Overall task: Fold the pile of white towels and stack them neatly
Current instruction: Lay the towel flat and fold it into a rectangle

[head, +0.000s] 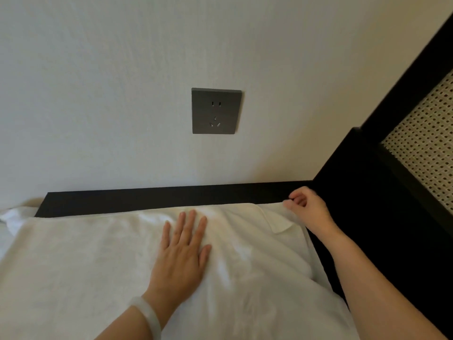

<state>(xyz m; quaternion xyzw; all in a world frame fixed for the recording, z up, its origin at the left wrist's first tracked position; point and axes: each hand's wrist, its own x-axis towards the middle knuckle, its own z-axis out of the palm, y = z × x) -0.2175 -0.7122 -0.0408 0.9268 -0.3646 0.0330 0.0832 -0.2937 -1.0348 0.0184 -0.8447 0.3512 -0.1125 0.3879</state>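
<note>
While on one towel, left hand (right too)

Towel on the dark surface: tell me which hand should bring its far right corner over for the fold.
Right. The right hand pinches the towel at its far right corner; the left hand lies flat on its middle, probably better as the anchor.

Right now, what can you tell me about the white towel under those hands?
The white towel looks like soft terry cloth, spread nearly flat over a dark surface by the wall. Shallow creases run across its right half, and a hemmed band shows near the far right corner, turned over. The left hand presses flat on its middle; the right hand pinches its far right corner.
</note>
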